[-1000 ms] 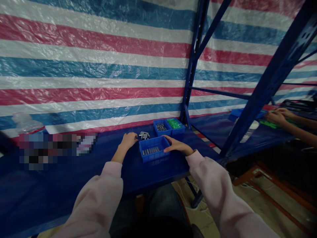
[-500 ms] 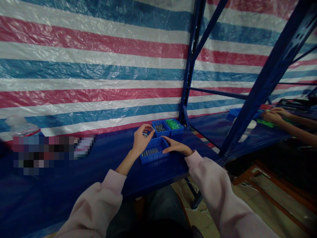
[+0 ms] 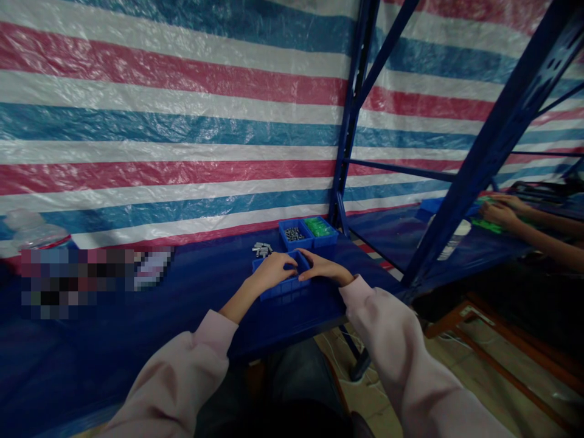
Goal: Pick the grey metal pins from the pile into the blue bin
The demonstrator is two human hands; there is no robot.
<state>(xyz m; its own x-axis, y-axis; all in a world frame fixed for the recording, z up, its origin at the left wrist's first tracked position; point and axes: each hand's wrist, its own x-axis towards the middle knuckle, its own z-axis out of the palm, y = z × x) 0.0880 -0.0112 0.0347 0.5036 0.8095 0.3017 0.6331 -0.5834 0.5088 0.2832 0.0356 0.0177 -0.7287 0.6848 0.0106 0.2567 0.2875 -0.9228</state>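
A blue plastic bin (image 3: pixel 285 291) sits on the table in front of me. My right hand (image 3: pixel 322 267) grips its right end, thumb on the near side and fingers over the far rim. My left hand (image 3: pixel 275 269) is over the bin with its fingers curled down inside; anything between the fingertips is hidden. The row of small grey metal pieces in the bin is now behind this hand. Just beyond the bin lies a loose pile of small silvery cylinders (image 3: pixel 262 249).
Behind stand two blue bins, one with small metal parts (image 3: pixel 294 234), the other with green pieces (image 3: pixel 319 227). A blue rack post (image 3: pixel 347 121) rises beside them. At left are a plastic bottle (image 3: pixel 36 231) and blurred-out items. Another person's hands (image 3: pixel 499 210) work at far right.
My left hand has moved from above the metal pile toward me and down into the bin, uncovering the pile. My right hand keeps its place on the bin's end.
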